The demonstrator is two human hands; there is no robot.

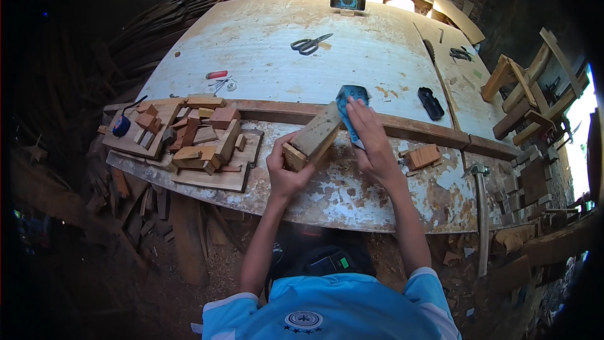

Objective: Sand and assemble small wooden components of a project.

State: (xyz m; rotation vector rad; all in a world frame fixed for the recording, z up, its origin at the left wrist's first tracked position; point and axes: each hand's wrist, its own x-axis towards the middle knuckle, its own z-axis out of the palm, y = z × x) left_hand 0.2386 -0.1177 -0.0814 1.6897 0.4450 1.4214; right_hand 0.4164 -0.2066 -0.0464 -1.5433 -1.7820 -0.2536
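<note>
My left hand [286, 173] is wrapped round the near end of a wooden block [318, 128], tilted up above the front strip of the workbench. The block has a pale, speckled upper face and lighter wood at its near end. In my right hand [371, 135] is a folded blue sheet that looks like sandpaper [353, 94]. Its fingers lie along the sheet and press it to the right side of the block's far end. My palm and fingers hide part of the sheet. To the right of that hand lies a reddish wooden block [423, 157] with a metal part at its left end.
Several wood offcuts [223, 119] and a blue tape measure [121, 126] lie on boards at left. A wooden rail [402, 127] crosses the bench. Beyond it are scissors [307, 45], a black case [431, 103] and a propped phone [348, 2]. A hammer [482, 214] overhangs the front edge at right.
</note>
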